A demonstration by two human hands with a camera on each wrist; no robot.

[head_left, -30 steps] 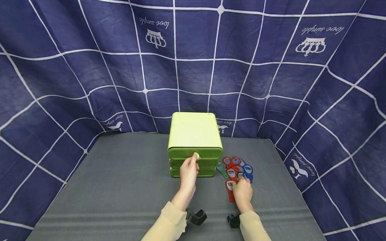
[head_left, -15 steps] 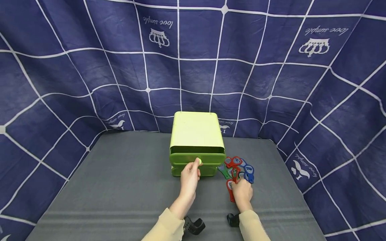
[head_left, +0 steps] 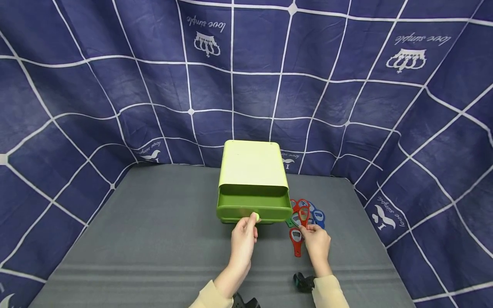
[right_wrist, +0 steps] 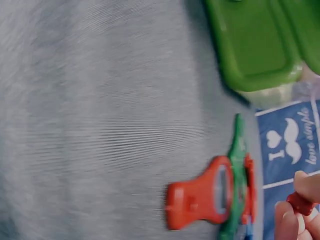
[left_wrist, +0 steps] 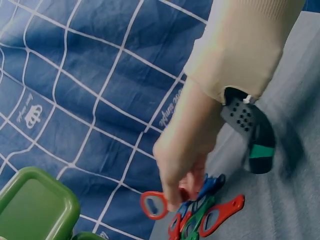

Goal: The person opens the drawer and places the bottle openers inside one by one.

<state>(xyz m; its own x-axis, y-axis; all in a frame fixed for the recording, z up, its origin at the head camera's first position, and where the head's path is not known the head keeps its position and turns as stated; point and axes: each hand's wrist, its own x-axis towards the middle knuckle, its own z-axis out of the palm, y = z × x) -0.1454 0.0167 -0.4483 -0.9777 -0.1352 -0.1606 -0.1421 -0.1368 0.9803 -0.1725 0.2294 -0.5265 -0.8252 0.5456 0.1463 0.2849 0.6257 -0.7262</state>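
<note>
A light green cabinet [head_left: 253, 162] has its dark green top drawer [head_left: 235, 212] pulled out towards me. My left hand [head_left: 242, 241] pinches the pale round knob [head_left: 257, 217] on the drawer front. My right hand [head_left: 318, 244] holds a red bottle opener [head_left: 304, 211] by its handle end, its oval head tipped up over the pile. In the right wrist view, thumb and fingertips grip the red handle [right_wrist: 301, 203]. Just left of that hand, another red bottle opener [head_left: 297, 247] lies on the grey cloth. Behind it are several red, green and blue bottle openers [head_left: 318, 216], partly covered by one another.
Grey cloth [head_left: 154, 239] covers the table. A blue curtain with white lines [head_left: 246, 94] hangs behind the cabinet and along both sides. A black wrist device [head_left: 303, 282] sits by the right sleeve.
My left hand has drawn the top drawer out towards me. My right hand has picked a red bottle opener from the pile, tilted it upright and shifted slightly right.
</note>
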